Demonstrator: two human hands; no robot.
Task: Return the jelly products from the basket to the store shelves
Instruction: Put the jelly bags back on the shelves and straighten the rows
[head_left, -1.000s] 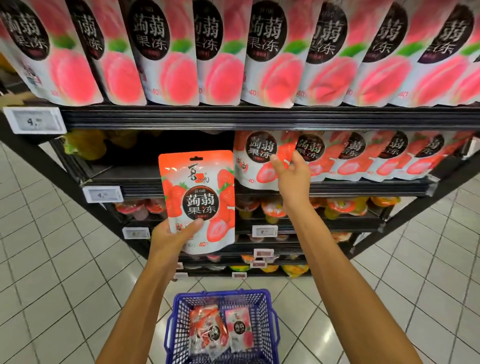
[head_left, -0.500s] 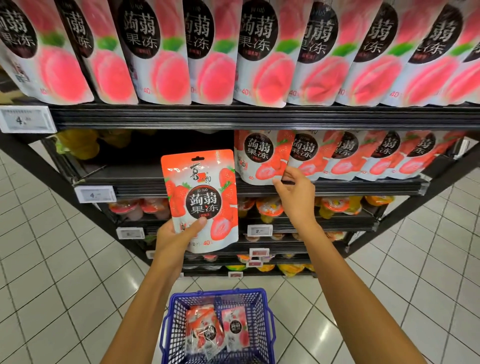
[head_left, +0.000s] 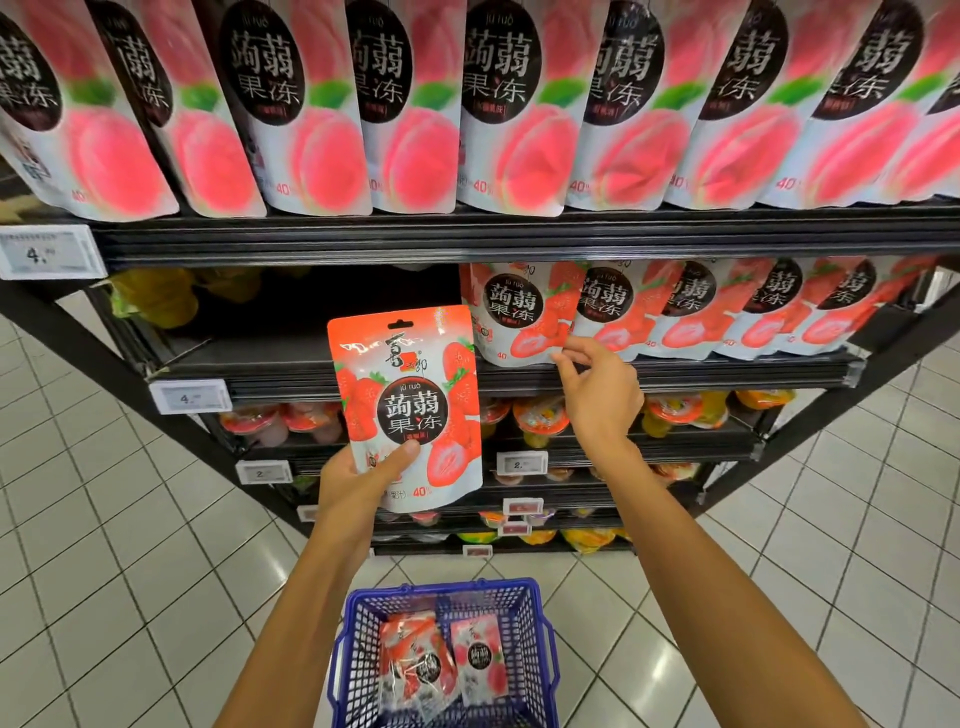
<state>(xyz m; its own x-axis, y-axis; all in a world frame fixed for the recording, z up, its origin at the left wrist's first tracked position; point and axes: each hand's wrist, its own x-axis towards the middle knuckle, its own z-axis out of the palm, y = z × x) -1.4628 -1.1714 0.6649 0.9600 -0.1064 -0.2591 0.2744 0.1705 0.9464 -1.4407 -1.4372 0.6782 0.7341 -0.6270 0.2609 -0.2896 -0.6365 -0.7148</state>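
My left hand (head_left: 353, 480) grips the bottom of a red-and-white strawberry jelly pouch (head_left: 410, 400), held upright in front of the second shelf (head_left: 291, 358). My right hand (head_left: 597, 395) is open with loosely curled fingers, its fingertips just below the leftmost strawberry pouch (head_left: 514, 312) in the row on that shelf. Left of that row the shelf is bare and dark. Below, a blue basket (head_left: 530, 639) holds two more jelly pouches (head_left: 441, 660).
Peach jelly pouches (head_left: 509, 104) fill the top shelf. Jelly cups (head_left: 540, 415) line the lower shelves. White price tags (head_left: 189, 396) hang on the shelf edges. Yellow packs (head_left: 156, 301) sit at the far left of the second shelf. Grey floor tiles lie on both sides.
My right hand has dropped from the face of the leftmost shelved pouch to its lower edge. The pouch in my left hand has hardly moved.
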